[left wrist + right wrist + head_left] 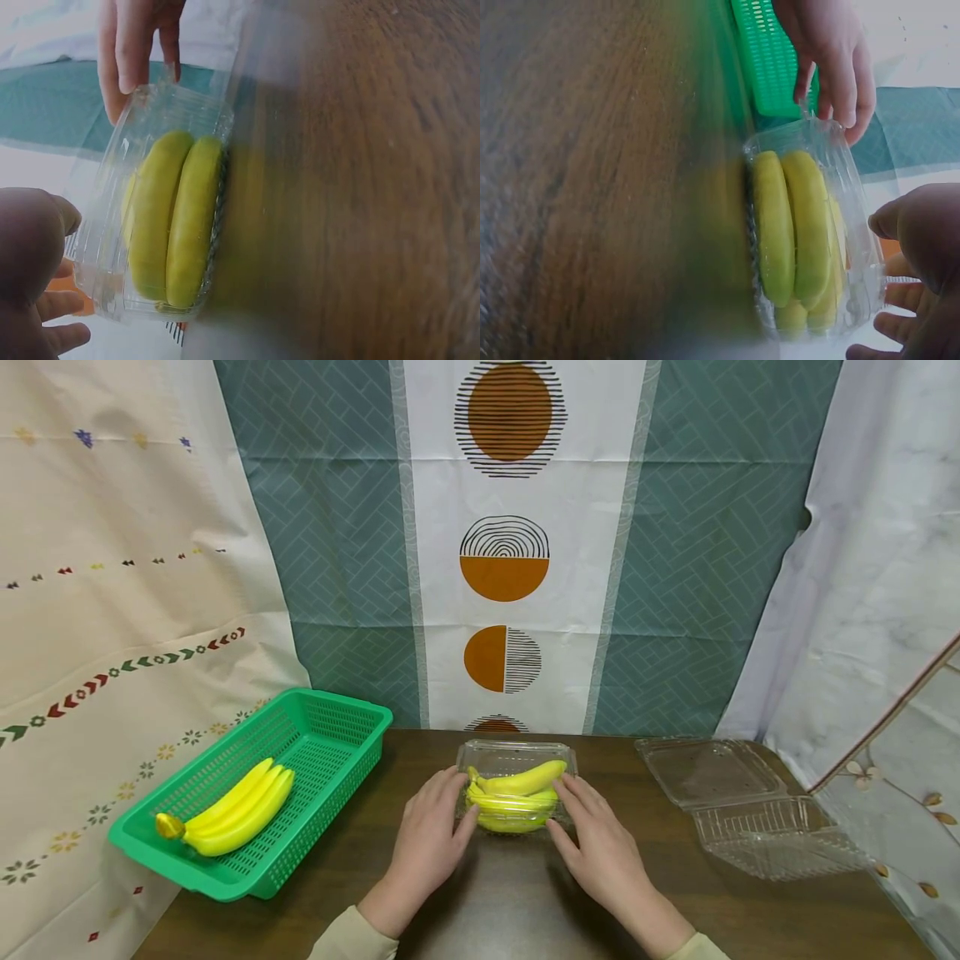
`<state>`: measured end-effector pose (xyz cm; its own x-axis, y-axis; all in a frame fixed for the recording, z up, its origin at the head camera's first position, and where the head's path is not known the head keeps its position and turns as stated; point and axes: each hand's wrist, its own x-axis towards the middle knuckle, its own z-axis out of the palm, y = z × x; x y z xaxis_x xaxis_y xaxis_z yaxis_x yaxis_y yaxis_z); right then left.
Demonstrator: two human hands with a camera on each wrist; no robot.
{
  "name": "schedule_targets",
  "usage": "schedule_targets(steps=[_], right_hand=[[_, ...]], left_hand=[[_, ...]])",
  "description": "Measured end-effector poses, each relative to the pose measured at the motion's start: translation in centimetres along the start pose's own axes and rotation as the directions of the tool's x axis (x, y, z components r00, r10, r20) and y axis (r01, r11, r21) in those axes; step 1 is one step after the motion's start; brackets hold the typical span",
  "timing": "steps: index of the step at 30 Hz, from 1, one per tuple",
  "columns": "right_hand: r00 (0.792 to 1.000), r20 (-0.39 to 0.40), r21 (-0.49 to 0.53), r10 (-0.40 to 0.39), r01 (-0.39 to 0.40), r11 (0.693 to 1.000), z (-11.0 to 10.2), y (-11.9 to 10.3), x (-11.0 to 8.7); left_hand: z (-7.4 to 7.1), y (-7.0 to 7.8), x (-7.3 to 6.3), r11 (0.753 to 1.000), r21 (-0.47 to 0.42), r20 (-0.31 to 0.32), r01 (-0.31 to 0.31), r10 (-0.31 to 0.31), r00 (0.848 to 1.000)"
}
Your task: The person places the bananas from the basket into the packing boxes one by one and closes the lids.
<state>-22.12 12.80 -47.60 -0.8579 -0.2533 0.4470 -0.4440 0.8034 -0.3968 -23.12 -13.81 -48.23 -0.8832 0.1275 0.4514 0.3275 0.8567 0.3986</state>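
One clear box (495,763), bananas (525,782) inside, between left hand (431,831) and right hand (600,843), both loosely outstretched.

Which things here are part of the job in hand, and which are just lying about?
Job in hand:
left hand
right hand
clear container between them
bananas in that container

Lying about, untouched (the first three possibly related):
green basket
banana bunch in the basket
open plastic box on the right
patterned cloth, backdrop only

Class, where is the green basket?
At left in the head view, the green basket is on the table, between the patterned cream cloth and the left hand.
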Motion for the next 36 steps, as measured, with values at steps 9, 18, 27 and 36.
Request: schedule_targets(steps=[9,18,27,36], right_hand=[[1.000,0.010,0.000,-0.028,0.028,1.000,-0.1,-0.4,-0.2],[0.998,0.014,-0.014,-0.066,0.066,0.998,0.1,-0.6,-0.4],[0.996,0.017,-0.049,-0.090,0.090,0.995,0.2,-0.8,-0.7],[0.995,0.038,-0.043,-0.091,0.092,0.995,0.1,-0.9,-0.7]], left_hand=[[0.1,0.4,-0.4,0.989,0.069,0.004,-0.131,0.131,0.991],[0.1,0.9,-0.7,0.979,0.090,0.057,-0.182,0.178,0.982],[0.3,1.0,-0.7,0.968,0.144,0.083,-0.207,0.196,0.977],[0.4,1.1,-0.9,0.951,0.188,0.073,-0.245,0.236,0.969]])
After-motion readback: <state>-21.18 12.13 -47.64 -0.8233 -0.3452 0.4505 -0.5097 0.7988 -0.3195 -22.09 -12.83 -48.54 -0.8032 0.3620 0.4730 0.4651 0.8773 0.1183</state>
